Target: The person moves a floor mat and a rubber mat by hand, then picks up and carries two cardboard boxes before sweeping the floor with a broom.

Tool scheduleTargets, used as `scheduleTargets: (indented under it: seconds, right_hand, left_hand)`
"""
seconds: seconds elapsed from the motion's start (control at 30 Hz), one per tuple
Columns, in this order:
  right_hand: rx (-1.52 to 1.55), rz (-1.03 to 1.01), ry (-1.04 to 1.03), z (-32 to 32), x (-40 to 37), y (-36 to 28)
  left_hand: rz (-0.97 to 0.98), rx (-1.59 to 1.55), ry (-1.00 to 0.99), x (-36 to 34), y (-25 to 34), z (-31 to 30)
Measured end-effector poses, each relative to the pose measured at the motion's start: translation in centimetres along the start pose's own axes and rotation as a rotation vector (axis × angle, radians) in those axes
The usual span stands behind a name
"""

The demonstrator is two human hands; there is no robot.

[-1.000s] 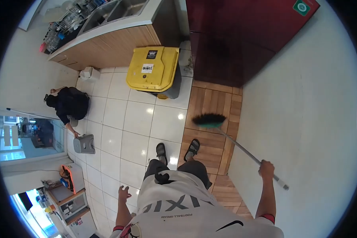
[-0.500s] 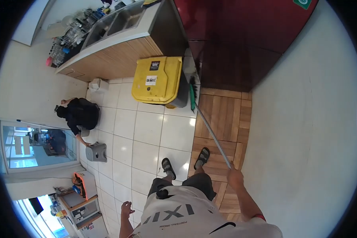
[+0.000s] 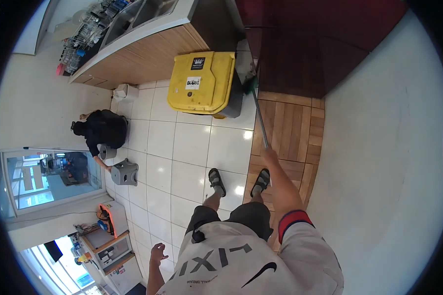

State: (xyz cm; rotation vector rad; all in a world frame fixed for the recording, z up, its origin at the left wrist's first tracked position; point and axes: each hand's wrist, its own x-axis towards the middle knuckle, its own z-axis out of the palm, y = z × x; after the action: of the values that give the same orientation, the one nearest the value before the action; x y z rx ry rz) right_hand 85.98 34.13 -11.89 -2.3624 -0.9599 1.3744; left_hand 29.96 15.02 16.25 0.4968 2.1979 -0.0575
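My right hand is wrapped round the thin metal handle of a broom, its arm stretched forward. The broom's green head lies on the floor in the narrow gap between a bin with a yellow lid and a dark red fridge-like unit. Its bristles are partly in shadow and hard to make out. Low at my left side hangs my left hand, holding nothing, its fingers loosely bent and apart.
A counter with a sink stands behind the bin. Farther left a person in dark clothes sits low, one hand at a grey stool. White tiles meet wood parquet under my feet. A pale wall bounds the right.
My right arm has reached forward, pushing the broom deeper into the gap beside the bin. The handle now stands steeper in view. My left hand still hangs at my side.
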Motion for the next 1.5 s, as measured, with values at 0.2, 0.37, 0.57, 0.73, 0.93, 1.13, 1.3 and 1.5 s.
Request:
scheduleTargets:
  seconds: [0.2, 0.37, 0.57, 0.73, 0.93, 1.13, 1.3, 1.5]
  right_hand:
    - [-0.162, 0.065, -0.031, 0.9, -15.3, 8.2]
    - [-0.109, 0.17, 0.052, 2.0, -21.1, 1.4]
    - [-0.026, 0.289, 0.134, 13.1, -11.5, -6.0]
    - [-0.026, 0.39, 0.216, 21.2, -18.8, -7.1]
    - [0.214, 0.353, 0.392, 25.0, -27.6, -17.0]
    - [0.472, 0.428, 0.428, 29.3, -18.7, -17.1]
    - [0.268, 0.625, 0.387, 40.5, -30.0, -9.3]
    - [0.517, 0.937, 0.474, 36.2, -42.2, -14.9]
  left_hand:
    - [-0.061, 0.111, -0.109, 4.4, -0.1, 0.4]
    - [0.054, 0.256, -0.243, 13.7, 3.5, -2.1]
    - [0.754, 0.879, -0.404, 36.2, 19.0, -9.0]
    - [0.942, 0.828, -0.34, 38.8, 34.2, -14.8]
    - [0.412, 0.618, -0.388, 42.1, 40.7, -17.3]
    - [0.534, 0.755, -0.419, 41.1, 49.3, -14.8]
    - [0.538, 0.769, -0.426, 41.0, 51.9, -15.1]
    - [0.548, 0.903, -0.438, 40.1, 53.0, -12.5]
